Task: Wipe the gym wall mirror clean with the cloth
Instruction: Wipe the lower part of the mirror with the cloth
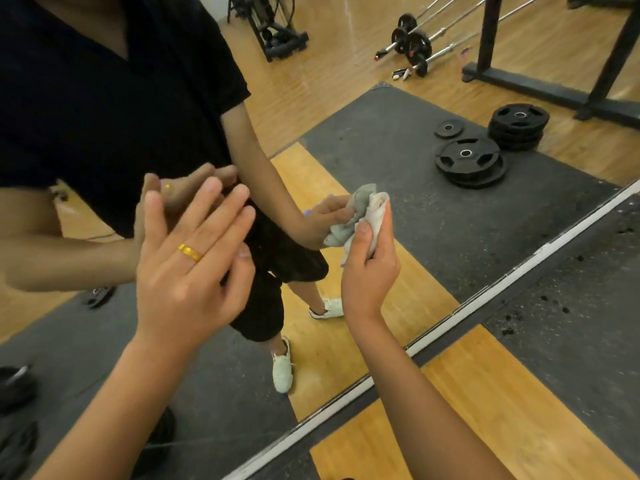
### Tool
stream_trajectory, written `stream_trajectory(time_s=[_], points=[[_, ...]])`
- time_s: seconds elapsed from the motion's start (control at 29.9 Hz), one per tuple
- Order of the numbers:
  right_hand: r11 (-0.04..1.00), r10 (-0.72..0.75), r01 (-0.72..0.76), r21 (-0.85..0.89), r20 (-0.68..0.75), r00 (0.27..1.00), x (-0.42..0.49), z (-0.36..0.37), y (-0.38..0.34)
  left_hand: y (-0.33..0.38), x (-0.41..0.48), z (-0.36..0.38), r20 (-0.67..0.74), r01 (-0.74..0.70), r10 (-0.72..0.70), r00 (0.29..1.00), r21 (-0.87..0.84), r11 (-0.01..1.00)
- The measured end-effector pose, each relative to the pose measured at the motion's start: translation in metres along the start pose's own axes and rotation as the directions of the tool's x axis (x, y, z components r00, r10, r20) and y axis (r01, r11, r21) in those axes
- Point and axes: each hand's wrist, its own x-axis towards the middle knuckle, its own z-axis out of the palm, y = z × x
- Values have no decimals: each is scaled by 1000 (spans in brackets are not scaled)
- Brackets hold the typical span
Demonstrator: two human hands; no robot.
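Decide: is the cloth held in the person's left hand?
No, the right hand grips the crumpled cloth; the left hand, fingers straight, holds nothing.

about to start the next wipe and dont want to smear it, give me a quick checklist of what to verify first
1. Cloth held firmly: ok, the right hand grips it bunched up.
2. Cloth at the mirror: ok, it meets its own reflection.
3. Left hand out of the wipe path: ok, open and well apart from the cloth.
4. Left fingertips off the glass: cannot tell, they sit right at their reflection.
5. Cloth clean or damp enough: cannot tell.
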Motion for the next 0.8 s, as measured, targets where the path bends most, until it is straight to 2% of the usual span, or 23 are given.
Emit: stream_trajectory(time_s=[0.1, 0.17, 0.23, 0.43, 0.53, 0.6, 0.7, 0.74, 0.8], points=[[1000, 24, -24, -7, -1, 1000, -1, -1, -1, -25, -31, -12, 35, -13, 11, 999, 47, 999], [999, 51, -51, -8, 17, 999, 0, -4, -2, -37, -41, -11, 59, -90, 85, 995, 102, 991], [998, 62, -62, -23, 13, 998, 1, -7, -5, -40, -44, -4, 34, -141, 137, 990, 159, 977], [997, 70, -68, 37, -64, 995, -25, 12, -26, -39, -44, 5, -33, -139, 148, 988, 190, 972], [999, -20, 19, 42, 28, 999, -68, 33, -41, -40, -44, 2, -36, -160, 170, 985, 195, 968], [990, -139, 134, 50, 115, 984, -87, 42, -48, -41, -44, 2, -47, -162, 175, 984, 206, 965], [931, -336, 352, -101, 145, 931, -80, 39, -29, -41, -44, 1, -57, -159, 173, 983, 195, 968], [932, -319, 332, -142, 109, 942, -73, 34, -20, -41, -44, 1, -59, -156, 170, 984, 194, 969], [980, -133, 127, -156, -24, 991, -60, 26, -10, -39, -44, 1, -61, -155, 169, 984, 193, 969]])
